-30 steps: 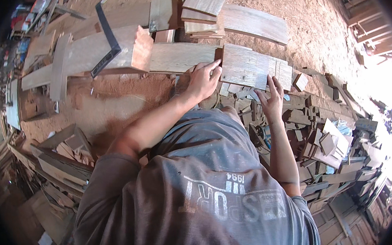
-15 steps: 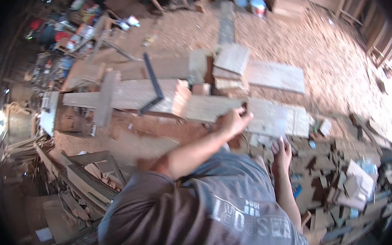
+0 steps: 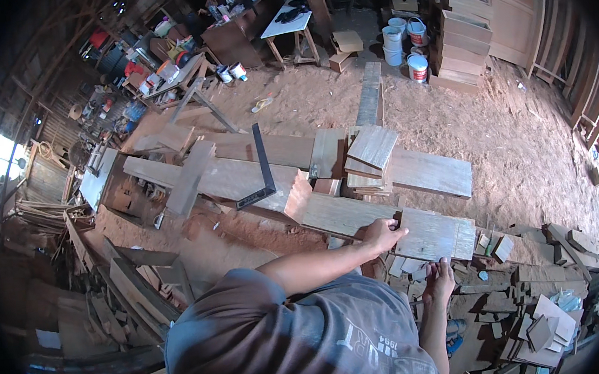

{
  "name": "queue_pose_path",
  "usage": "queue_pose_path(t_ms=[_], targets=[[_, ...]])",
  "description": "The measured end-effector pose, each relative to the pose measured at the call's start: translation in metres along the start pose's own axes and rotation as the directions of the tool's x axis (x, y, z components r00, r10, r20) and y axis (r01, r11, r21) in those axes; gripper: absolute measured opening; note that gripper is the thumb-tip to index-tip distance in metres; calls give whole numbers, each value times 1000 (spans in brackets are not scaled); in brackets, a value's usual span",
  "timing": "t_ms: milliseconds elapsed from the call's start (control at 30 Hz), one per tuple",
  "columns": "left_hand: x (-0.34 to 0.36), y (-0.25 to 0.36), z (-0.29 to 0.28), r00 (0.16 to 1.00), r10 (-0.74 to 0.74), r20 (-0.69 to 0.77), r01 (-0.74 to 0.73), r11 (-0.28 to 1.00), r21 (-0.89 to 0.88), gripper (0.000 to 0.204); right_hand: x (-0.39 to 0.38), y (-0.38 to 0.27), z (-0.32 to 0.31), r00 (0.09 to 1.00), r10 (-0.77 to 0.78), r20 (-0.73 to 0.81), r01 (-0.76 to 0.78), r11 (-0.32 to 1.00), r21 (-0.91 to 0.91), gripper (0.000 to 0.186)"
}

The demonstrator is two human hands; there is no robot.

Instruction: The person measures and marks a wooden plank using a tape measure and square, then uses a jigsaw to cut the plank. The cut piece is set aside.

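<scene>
A pale wooden board (image 3: 433, 235) lies in front of me, its left end against or over a longer plank (image 3: 340, 215). At that left end my left hand (image 3: 386, 236) is closed, thumb and fingers pressed together around a small dark bit I cannot make out. By the near edge of the board my right hand (image 3: 439, 283) has its fingers curled in, fingertips at or just under the edge. What it grips, if anything, is hidden. Left of the hands, a black carpenter's square (image 3: 264, 167) rests on a thick plank.
Beyond the board stands a stack of short boards (image 3: 372, 147), with another flat board (image 3: 430, 171) beside it. Wood offcuts (image 3: 546, 329) litter the ground at lower right. White buckets (image 3: 392, 44) stand at the back, near stacked wooden drawers (image 3: 464, 44). Lumber (image 3: 135, 284) leans at left.
My view has tilted up, so the boards and both hands sit lower in the picture. The fingers of my right hand look more curled. The left hand stays at the board's left end.
</scene>
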State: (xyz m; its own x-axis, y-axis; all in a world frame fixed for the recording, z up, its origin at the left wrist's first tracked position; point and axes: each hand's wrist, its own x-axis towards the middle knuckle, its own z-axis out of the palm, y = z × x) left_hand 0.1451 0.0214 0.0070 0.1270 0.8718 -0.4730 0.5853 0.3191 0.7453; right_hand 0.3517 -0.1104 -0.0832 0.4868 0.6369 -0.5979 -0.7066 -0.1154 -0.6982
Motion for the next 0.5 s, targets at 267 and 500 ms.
queue_pose_path(t_ms=[267,500], targets=[[7,15,55,979,122,164,-127,992,20,72,46,-21,-64,998,-67,-13,68,991,118,32],[22,-18,75,521,854,7,-844,514,152,56,48,-45,-65,991,-64,-119,80,989,127,34]])
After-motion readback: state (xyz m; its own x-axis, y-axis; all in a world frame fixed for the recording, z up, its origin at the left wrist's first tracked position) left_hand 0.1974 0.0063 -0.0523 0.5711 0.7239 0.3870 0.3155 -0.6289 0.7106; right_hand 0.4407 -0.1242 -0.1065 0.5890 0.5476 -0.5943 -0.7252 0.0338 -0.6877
